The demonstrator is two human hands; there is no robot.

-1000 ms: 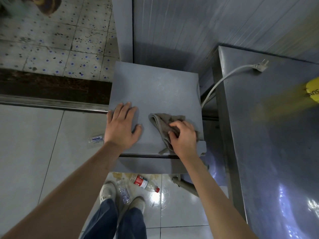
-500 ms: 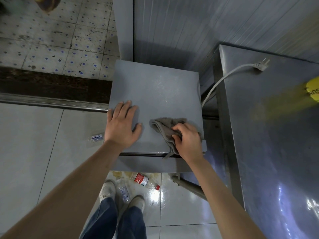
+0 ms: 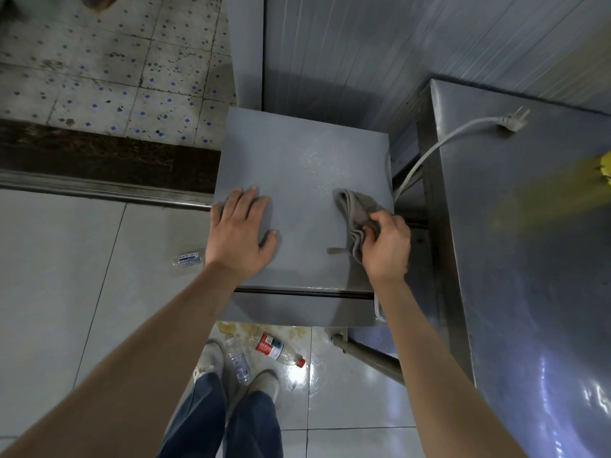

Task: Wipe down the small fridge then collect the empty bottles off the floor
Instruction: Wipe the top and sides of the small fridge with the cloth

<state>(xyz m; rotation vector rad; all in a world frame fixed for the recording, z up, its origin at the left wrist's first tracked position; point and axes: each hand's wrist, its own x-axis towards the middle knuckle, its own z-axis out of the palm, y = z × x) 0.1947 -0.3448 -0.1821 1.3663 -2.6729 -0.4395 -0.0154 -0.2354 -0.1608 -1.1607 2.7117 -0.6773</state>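
The small grey fridge [image 3: 304, 160] stands below me, seen from above. My left hand [image 3: 241, 233] lies flat with fingers spread on the near left part of its top. My right hand [image 3: 385, 246] grips a bunched grey-brown cloth [image 3: 355, 213] at the top's right edge. On the floor in front of the fridge lie a red-labelled plastic bottle [image 3: 277, 350] with a red cap and a clear bottle [image 3: 238, 358] between my shoes. A third clear bottle [image 3: 188, 261] lies left of the fridge.
A stainless steel table [image 3: 529, 259] stands close on the right, with a white power cord and plug [image 3: 510, 122] on it and a yellow object [image 3: 605, 166] at the frame edge. A metal door threshold [image 3: 99, 193] crosses the floor at left. Yellowish spill stains mark the tiles under the fridge front.
My right hand has dragged the cloth from the middle of the fridge top to its right edge. My left hand has stayed in place.
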